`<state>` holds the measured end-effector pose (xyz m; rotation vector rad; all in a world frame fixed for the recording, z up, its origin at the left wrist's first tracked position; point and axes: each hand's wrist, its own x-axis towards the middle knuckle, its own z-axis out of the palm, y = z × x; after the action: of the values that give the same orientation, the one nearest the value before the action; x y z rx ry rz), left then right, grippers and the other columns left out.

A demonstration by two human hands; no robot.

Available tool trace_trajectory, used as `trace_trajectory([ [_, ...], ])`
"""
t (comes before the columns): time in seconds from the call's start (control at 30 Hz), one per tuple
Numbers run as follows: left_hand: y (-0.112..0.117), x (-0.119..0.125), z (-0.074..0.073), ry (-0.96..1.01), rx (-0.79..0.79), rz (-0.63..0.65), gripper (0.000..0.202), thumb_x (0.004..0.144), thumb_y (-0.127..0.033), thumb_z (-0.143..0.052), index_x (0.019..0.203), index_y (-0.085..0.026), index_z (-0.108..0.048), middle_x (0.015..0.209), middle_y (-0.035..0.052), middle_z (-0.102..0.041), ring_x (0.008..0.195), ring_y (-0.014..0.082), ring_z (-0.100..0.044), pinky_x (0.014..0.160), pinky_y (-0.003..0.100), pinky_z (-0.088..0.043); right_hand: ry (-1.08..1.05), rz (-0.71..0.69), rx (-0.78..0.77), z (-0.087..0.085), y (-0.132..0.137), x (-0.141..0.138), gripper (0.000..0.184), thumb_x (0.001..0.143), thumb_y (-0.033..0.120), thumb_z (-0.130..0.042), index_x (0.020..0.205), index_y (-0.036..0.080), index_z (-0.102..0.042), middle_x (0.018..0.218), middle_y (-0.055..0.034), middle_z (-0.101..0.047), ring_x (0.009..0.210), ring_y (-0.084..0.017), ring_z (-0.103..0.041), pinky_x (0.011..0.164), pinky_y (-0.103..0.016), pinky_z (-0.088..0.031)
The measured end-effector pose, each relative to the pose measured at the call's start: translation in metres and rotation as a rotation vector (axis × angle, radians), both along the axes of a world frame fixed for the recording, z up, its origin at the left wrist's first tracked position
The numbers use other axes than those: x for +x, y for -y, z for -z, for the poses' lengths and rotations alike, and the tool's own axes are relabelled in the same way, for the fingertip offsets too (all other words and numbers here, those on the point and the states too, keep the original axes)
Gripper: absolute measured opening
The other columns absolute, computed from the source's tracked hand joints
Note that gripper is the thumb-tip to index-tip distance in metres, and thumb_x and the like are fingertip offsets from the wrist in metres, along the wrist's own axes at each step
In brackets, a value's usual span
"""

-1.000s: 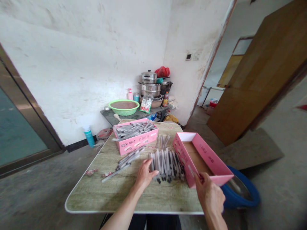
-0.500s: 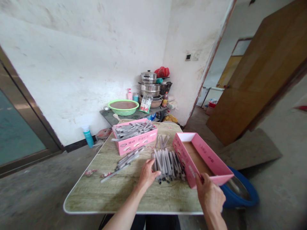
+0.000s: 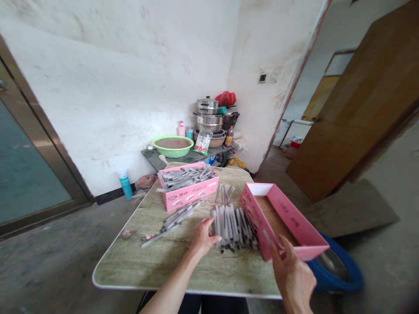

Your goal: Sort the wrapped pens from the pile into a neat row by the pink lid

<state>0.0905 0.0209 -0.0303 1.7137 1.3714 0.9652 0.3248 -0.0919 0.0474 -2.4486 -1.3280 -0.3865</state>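
Observation:
My left hand (image 3: 202,238) rests on the table (image 3: 150,266) with its fingers pressed against the left side of a row of grey pens (image 3: 233,224). My right hand (image 3: 292,274) grips the near corner of an empty pink box (image 3: 281,220) that juts over the table's right edge. A second pink box (image 3: 187,185) full of pens stands at the far middle. A few loose pens (image 3: 173,219) lie to the left of the row.
A blue tub (image 3: 342,272) sits on the floor under the empty box. Behind the table a low shelf holds a green basin (image 3: 172,146) and stacked metal pots (image 3: 209,117). A wooden door (image 3: 356,113) stands open at right.
My left hand has pushed the row of pens a little to the right, closer to the empty box. The view has shifted slightly; my right hand keeps its hold on the box.

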Motion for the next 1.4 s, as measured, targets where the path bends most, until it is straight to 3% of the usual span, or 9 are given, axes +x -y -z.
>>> trace_trajectory([
  [0.13,0.003,-0.001,0.0,0.012,0.021,0.015,0.067,0.059,-0.018,-0.073,0.124,-0.018,-0.056,0.118,0.0079,-0.058,0.069,0.0132,-0.059,0.065,0.029,-0.054,0.035,-0.09,0.139,0.009,-0.001,-0.021,0.054,0.091,0.058,-0.033,0.119,0.022,-0.063,0.052,-0.0054,-0.066,0.041,-0.021,-0.06,0.042,-0.025,-0.034],
  [0.27,0.008,-0.005,-0.008,-0.006,0.087,-0.005,0.056,0.066,-0.019,-0.069,0.12,-0.019,-0.058,0.111,0.0068,-0.061,0.073,0.0154,-0.06,0.07,0.031,-0.052,-0.139,-0.432,0.317,0.033,-0.007,-0.052,0.061,0.093,0.059,-0.028,0.105,0.016,-0.069,0.063,-0.0063,-0.07,0.045,-0.015,-0.062,0.045,-0.022,-0.041],
  [0.47,0.0,-0.055,-0.03,-0.23,0.288,-0.245,0.028,0.08,-0.012,-0.057,0.105,-0.018,-0.064,0.097,0.0064,-0.065,0.086,0.0194,-0.061,0.082,0.032,-0.047,-0.447,-0.728,0.286,0.073,-0.018,-0.088,0.051,0.094,0.052,-0.036,0.096,0.015,-0.071,0.079,-0.01,-0.073,0.061,-0.017,-0.069,0.057,-0.019,-0.05],
  [0.57,-0.008,-0.086,-0.033,-0.416,0.262,-0.362,0.019,0.08,-0.011,-0.057,0.095,-0.018,-0.066,0.093,0.0064,-0.066,0.089,0.021,-0.061,0.081,0.032,-0.045,-0.558,-0.775,0.266,0.084,-0.019,-0.093,0.047,0.093,0.05,-0.039,0.095,0.015,-0.071,0.082,-0.0104,-0.074,0.065,-0.018,-0.07,0.062,-0.02,-0.053],
  [0.67,-0.012,-0.102,-0.031,-0.55,0.167,-0.377,0.013,0.077,-0.016,-0.063,0.089,-0.02,-0.065,0.093,0.0048,-0.066,0.087,0.0208,-0.061,0.075,0.029,-0.045,-0.61,-0.78,0.261,0.086,-0.018,-0.092,0.043,0.092,0.049,-0.043,0.095,0.016,-0.07,0.082,-0.0094,-0.074,0.067,-0.018,-0.07,0.062,-0.02,-0.053],
  [1.03,-0.012,-0.091,-0.032,-0.784,0.068,-0.313,0.011,0.082,-0.02,-0.057,0.092,-0.02,-0.062,0.102,0.0069,-0.064,0.091,0.0205,-0.061,0.074,0.027,-0.042,-0.604,-0.809,0.28,0.087,-0.019,-0.088,0.036,0.091,0.044,-0.046,0.093,0.016,-0.069,0.083,-0.0078,-0.073,0.069,-0.017,-0.07,0.062,-0.019,-0.053],
  [1.2,-0.012,-0.086,-0.029,-0.576,0.104,-0.307,0.01,0.076,-0.012,-0.058,0.084,-0.016,-0.064,0.096,0.0103,-0.065,0.089,0.0248,-0.061,0.077,0.033,-0.042,-0.62,-0.801,0.289,0.086,-0.019,-0.089,0.035,0.091,0.044,-0.047,0.092,0.017,-0.069,0.081,-0.0067,-0.073,0.067,-0.017,-0.07,0.06,-0.019,-0.053],
  [1.3,-0.014,-0.077,-0.027,-0.42,0.119,-0.281,0.009,0.079,-0.015,-0.055,0.081,-0.016,-0.063,0.084,0.007,-0.067,0.081,0.0208,-0.063,0.074,0.03,-0.043,-0.632,-0.795,0.286,0.087,-0.02,-0.089,0.035,0.09,0.044,-0.047,0.092,0.017,-0.069,0.082,-0.0069,-0.073,0.07,-0.017,-0.07,0.062,-0.019,-0.053],
  [1.4,-0.011,-0.061,-0.022,0.064,-0.002,-0.118,0.012,0.081,-0.026,-0.055,0.081,-0.015,-0.061,0.065,0.0013,-0.062,0.06,0.0149,-0.059,0.059,0.025,-0.044,-0.643,-0.791,0.284,0.085,-0.02,-0.091,0.036,0.091,0.044,-0.046,0.093,0.017,-0.069,0.083,-0.0074,-0.073,0.071,-0.018,-0.07,0.063,-0.02,-0.052],
])
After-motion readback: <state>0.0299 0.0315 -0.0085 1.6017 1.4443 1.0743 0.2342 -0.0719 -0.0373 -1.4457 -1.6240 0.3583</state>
